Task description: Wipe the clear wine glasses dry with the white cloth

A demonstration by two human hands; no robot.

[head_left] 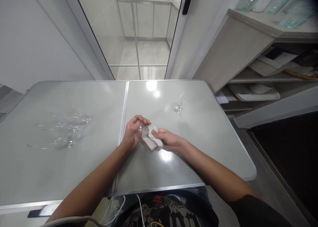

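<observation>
Pale grey tabletop [151, 106] spreads before a framed glass door [146, 51] in the head view. Just right of its seam, the left hand [132, 131] curls its fingers around a clear glass [139, 129]. Against that, the right hand [167, 138] clamps a white cloth [149, 139], thumb on top. More clear glassware [72, 129] clusters at left.

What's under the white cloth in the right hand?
A clear glass meets the white cloth; its rounded part shows in the left hand. Whatever lies beneath the folds is covered, so I can't tell how far the glass extends.
</observation>
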